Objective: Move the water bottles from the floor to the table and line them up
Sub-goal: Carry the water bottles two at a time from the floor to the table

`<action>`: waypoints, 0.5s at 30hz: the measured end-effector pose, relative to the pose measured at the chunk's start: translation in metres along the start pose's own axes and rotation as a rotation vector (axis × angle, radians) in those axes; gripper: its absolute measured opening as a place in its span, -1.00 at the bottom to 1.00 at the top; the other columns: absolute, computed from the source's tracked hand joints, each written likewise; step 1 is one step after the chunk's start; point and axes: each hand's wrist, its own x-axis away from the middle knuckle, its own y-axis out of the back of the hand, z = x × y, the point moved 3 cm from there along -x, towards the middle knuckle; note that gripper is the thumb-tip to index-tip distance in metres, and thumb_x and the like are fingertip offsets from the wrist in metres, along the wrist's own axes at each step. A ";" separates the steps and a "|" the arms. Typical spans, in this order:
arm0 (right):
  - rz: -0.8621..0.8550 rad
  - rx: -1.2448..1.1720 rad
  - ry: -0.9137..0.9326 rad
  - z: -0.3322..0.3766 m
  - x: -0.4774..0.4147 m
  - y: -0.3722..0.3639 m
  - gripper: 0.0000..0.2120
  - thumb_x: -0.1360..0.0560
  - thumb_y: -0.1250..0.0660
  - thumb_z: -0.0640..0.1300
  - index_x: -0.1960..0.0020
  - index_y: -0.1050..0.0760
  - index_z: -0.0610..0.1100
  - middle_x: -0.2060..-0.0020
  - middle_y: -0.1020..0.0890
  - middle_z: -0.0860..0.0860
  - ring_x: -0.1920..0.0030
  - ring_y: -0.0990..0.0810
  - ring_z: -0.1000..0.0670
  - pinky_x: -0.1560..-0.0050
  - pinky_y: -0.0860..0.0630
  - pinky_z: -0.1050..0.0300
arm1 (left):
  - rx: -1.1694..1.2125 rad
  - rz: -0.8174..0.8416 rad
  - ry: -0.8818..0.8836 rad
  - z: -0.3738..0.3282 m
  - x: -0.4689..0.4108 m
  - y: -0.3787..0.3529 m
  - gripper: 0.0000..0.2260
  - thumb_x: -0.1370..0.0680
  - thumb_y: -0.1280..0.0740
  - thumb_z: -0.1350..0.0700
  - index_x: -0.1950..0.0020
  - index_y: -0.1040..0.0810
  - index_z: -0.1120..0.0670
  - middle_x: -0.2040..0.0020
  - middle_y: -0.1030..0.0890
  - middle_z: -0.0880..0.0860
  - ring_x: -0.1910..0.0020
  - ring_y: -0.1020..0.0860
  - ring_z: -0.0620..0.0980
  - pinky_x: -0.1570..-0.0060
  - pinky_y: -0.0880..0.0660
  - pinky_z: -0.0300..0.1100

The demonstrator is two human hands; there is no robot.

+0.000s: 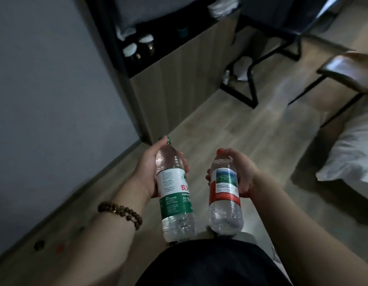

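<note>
Grips each wrap a bottle, caps forward: left grip [147,172] on green-label bottle [175,201], right grip [246,172] on red-label bottle [224,193]; surface [286,19] lies ahead, rightward.

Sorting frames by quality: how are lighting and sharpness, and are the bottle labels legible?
Head view: dim room, pale sheen on the floor; wide-angle bending tilts the cabinet; the green-label bottle in the left hand and red-label bottle in the right hand are fairly sharp, large print legible; shelf items blurred.
</note>
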 end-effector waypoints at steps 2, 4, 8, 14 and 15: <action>-0.036 -0.072 0.084 0.011 0.009 0.019 -0.75 -0.56 -0.32 0.04 0.07 -0.43 -0.16 0.27 -0.53 -0.18 0.32 -0.62 -0.22 0.26 -0.66 -0.13 | -0.067 0.076 -0.002 -0.005 -0.010 -0.027 -0.56 -0.46 -0.46 -0.21 0.10 -0.66 0.20 0.19 -0.67 0.18 0.24 -0.69 0.20 0.18 -0.65 0.01; -0.072 -0.138 0.135 0.022 0.017 0.038 -0.72 -0.56 -0.33 0.06 0.12 -0.45 -0.16 0.31 -0.54 -0.16 0.33 -0.62 -0.21 0.25 -0.66 -0.12 | -0.148 0.149 -0.014 -0.010 -0.019 -0.055 -0.58 -0.47 -0.45 -0.21 0.08 -0.66 0.17 0.15 -0.68 0.17 0.22 -0.69 0.22 0.16 -0.63 0.01; -0.070 -0.325 0.197 0.053 0.040 0.071 -0.70 -0.53 -0.37 0.06 0.06 -0.47 -0.19 0.30 -0.60 -0.21 0.31 -0.63 -0.22 0.23 -0.66 -0.13 | -0.287 0.225 -0.047 -0.018 -0.039 -0.114 -0.61 -0.48 -0.44 -0.20 0.13 -0.65 0.16 0.15 -0.68 0.17 0.24 -0.68 0.23 0.13 -0.61 0.01; -0.062 -0.367 0.339 0.138 0.070 0.125 -0.66 -0.50 -0.41 0.10 0.01 -0.47 -0.18 0.27 -0.63 -0.22 0.27 -0.63 -0.22 0.19 -0.67 -0.13 | -0.377 0.277 -0.086 -0.029 -0.088 -0.214 -0.62 -0.52 -0.37 -0.20 0.14 -0.62 0.13 0.22 -0.65 0.13 0.28 -0.67 0.21 0.14 -0.59 0.01; -0.066 -0.358 0.358 0.155 0.075 0.134 -0.65 -0.49 -0.42 0.10 0.00 -0.47 -0.17 0.26 -0.63 -0.22 0.26 -0.63 -0.23 0.15 -0.67 -0.14 | -0.380 0.281 -0.091 -0.032 -0.097 -0.231 -0.62 -0.53 -0.37 -0.20 0.14 -0.63 0.13 0.22 -0.65 0.12 0.28 -0.67 0.21 0.14 -0.60 0.01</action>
